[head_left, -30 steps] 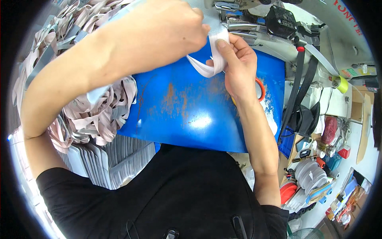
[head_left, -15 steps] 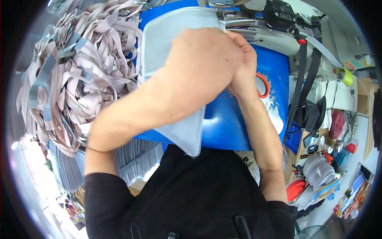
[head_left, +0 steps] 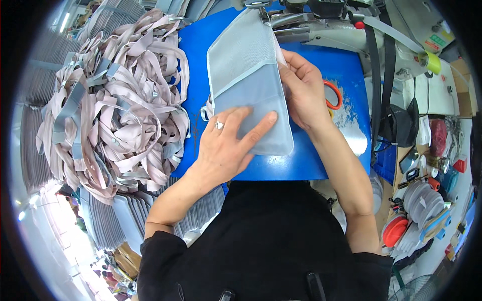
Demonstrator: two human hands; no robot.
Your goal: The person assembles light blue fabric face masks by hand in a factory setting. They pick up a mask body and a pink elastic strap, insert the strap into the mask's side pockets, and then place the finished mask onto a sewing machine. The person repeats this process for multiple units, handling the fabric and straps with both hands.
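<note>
A flat grey fabric panel [head_left: 261,98], mesh on its upper part and smooth below a slanted band, lies on the blue work surface [head_left: 311,155]. Its top edge reaches the metal foot of a sewing machine [head_left: 258,5]. My left hand [head_left: 223,143], with a ring on one finger, rests spread on the panel's lower left, fingers apart. At the right edge, my right hand [head_left: 304,93] pinches the panel between thumb and fingers. A pale strip shows along that edge near the fingertips; part of it is hidden behind the hand.
A big tangled heap of pinkish-grey straps [head_left: 135,110] lies at the left, with stacked grey panels [head_left: 103,215] below it. Orange-handled scissors [head_left: 334,95] lie right of my right hand. Black straps [head_left: 372,85] hang beside the machine. Several white spools [head_left: 419,198] stand at far right.
My left hand, which was crossed over toward my right hand near the machine, has come back down-left and now lies on the panel. The panel's lower end has swung to the right.
</note>
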